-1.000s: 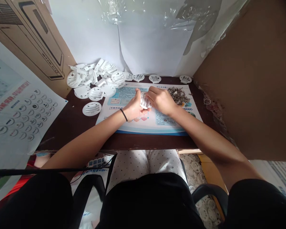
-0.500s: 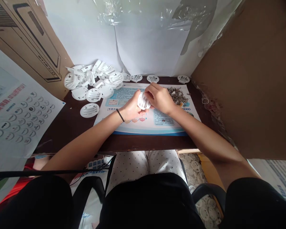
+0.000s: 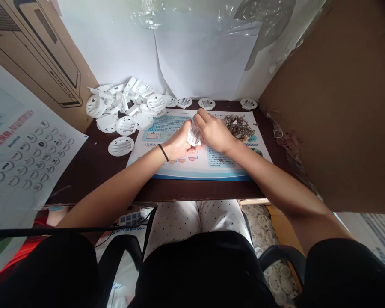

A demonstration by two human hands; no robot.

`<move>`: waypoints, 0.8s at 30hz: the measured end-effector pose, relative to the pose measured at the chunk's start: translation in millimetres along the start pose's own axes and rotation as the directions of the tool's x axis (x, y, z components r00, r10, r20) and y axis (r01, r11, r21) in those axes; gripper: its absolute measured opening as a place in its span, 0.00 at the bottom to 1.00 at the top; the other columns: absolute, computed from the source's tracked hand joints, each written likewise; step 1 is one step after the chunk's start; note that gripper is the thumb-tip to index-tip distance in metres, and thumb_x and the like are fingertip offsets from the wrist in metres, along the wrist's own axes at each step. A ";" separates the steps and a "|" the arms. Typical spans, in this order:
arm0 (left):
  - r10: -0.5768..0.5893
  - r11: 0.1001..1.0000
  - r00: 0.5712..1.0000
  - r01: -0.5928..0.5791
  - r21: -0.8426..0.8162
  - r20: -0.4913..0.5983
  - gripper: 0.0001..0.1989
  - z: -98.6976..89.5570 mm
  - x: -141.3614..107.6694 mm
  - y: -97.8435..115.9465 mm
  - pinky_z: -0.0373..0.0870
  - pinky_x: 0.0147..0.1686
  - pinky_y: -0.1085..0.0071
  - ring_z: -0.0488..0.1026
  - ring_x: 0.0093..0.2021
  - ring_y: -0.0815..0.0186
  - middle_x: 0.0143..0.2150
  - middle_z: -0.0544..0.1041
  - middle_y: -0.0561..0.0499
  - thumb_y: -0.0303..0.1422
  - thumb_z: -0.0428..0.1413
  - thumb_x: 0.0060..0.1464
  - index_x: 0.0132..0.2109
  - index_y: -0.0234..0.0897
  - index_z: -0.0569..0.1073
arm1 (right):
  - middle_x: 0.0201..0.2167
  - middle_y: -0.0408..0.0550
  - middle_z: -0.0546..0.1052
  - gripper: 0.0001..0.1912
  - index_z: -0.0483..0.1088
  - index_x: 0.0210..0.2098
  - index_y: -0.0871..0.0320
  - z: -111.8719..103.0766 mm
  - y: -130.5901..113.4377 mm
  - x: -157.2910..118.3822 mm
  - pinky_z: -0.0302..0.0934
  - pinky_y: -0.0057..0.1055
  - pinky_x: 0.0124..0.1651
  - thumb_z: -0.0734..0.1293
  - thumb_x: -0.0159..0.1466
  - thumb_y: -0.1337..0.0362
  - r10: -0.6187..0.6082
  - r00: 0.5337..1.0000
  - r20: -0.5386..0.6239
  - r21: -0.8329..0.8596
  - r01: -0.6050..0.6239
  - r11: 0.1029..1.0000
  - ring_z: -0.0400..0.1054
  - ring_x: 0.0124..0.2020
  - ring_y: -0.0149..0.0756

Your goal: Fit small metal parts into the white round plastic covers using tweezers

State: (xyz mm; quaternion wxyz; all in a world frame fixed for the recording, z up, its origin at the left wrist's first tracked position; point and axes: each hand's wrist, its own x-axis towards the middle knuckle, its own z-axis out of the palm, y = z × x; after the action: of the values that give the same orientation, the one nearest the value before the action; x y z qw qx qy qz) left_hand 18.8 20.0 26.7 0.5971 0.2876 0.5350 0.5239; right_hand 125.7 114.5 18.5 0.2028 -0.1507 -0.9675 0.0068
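Note:
My left hand is closed around a round white slotted plastic part, held tilted above a printed sheet. Over its upper right edge my right hand bends in, fingers pinched together at the rim. Whatever small piece may be between those fingertips is hidden. Just right of my right hand lies a heap of small metal pieces. One loose small piece rests on the sheet below my right wrist.
More white round parts pile up at the back left, with several along the back edge. The printed sheet covers the middle of the dark table. Cardboard walls stand at both sides. Below right, a box holds many white parts.
My right fingers have shifted slightly up and left along the white part's edge. The part has turned a little in my left hand. The whole view has moved slightly.

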 end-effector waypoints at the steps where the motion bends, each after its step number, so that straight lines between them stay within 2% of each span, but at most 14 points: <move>1: 0.004 1.000 1.000 -0.004 -0.001 -0.001 0.24 -0.4 1.1 -0.7 0.44 0.21 0.71 0.57 0.18 0.71 0.20 0.63 0.50 0.43 0.33 0.70 0.30 0.40 0.62 | 0.47 0.58 0.71 0.16 0.69 0.46 0.63 0.3 -1.3 -0.2 0.56 0.35 0.36 0.56 0.65 0.79 -0.014 1.000 -0.002 -0.018 0.014 1.000 0.65 0.41 0.39; 4: 0.007 1.000 1.000 -0.007 -0.025 0.006 0.23 -1.6 2.8 -1.7 0.42 0.23 0.70 0.55 0.18 0.71 0.19 0.59 0.52 0.44 0.34 0.69 0.29 0.41 0.61 | 0.45 0.57 0.72 0.18 0.70 0.46 0.63 2.8 -3.3 -1.4 0.58 0.36 0.37 0.54 0.65 0.80 -0.044 0.999 -0.014 -0.038 0.043 0.998 0.65 0.43 0.40; 7: -0.005 0.999 1.000 0.006 -0.048 0.022 0.22 -3.6 2.8 -2.1 0.46 0.24 0.69 0.53 0.19 0.71 0.20 0.60 0.52 0.45 0.35 0.69 0.30 0.40 0.61 | 0.44 0.56 0.72 0.17 0.71 0.45 0.62 5.2 -2.5 -2.8 0.58 0.36 0.38 0.54 0.66 0.79 -0.042 0.999 -0.027 -0.025 0.041 0.999 0.65 0.44 0.41; 12: 0.023 1.000 0.997 -0.022 -0.019 0.067 0.25 -6.6 2.9 -4.0 0.48 0.25 0.68 0.55 0.20 0.71 0.21 0.62 0.50 0.45 0.32 0.71 0.31 0.39 0.62 | 0.47 0.58 0.71 0.14 0.69 0.45 0.62 6.7 -1.9 -1.8 0.55 0.34 0.34 0.55 0.69 0.76 0.084 0.996 -0.037 0.032 -0.083 0.996 0.66 0.39 0.37; 15: 0.033 0.999 0.999 -0.034 0.021 0.043 0.24 -5.1 2.0 -2.9 0.47 0.23 0.70 0.55 0.19 0.72 0.20 0.63 0.50 0.44 0.32 0.70 0.31 0.39 0.62 | 0.50 0.60 0.71 0.14 0.67 0.47 0.62 8.4 -1.7 0.3 0.55 0.34 0.33 0.56 0.66 0.77 0.121 0.992 -0.021 0.059 -0.119 0.991 0.66 0.37 0.38; 18: -0.010 0.998 0.999 0.009 0.054 0.033 0.23 -3.1 0.4 0.5 0.46 0.20 0.71 0.56 0.18 0.71 0.19 0.62 0.51 0.42 0.31 0.70 0.31 0.40 0.61 | 0.50 0.59 0.70 0.18 0.66 0.49 0.61 11.4 0.9 1.6 0.57 0.34 0.33 0.58 0.61 0.78 0.109 0.994 -0.005 0.065 -0.108 0.992 0.65 0.37 0.38; 21: -0.016 0.998 0.998 0.012 0.058 0.069 0.22 -4.1 0.6 2.6 0.48 0.19 0.72 0.57 0.17 0.71 0.19 0.63 0.50 0.39 0.30 0.69 0.31 0.39 0.61 | 0.49 0.58 0.69 0.19 0.64 0.50 0.61 13.4 4.4 1.9 0.59 0.36 0.35 0.59 0.60 0.77 0.101 0.995 -0.004 0.086 -0.101 0.991 0.65 0.35 0.38; 24: -0.011 0.998 0.992 0.004 0.055 0.122 0.23 -8.6 3.6 1.4 0.48 0.18 0.73 0.58 0.17 0.72 0.20 0.67 0.48 0.39 0.29 0.69 0.33 0.38 0.62 | 0.47 0.56 0.69 0.16 0.63 0.49 0.60 11.3 7.6 2.2 0.59 0.36 0.36 0.58 0.64 0.76 0.111 0.993 -0.044 0.125 -0.104 0.987 0.64 0.35 0.38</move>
State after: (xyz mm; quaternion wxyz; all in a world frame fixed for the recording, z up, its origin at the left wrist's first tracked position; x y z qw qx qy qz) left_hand 9.9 22.0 24.5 0.6227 0.3334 0.5127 0.4881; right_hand 121.5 122.9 8.5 0.2354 -0.1900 -0.9503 0.0733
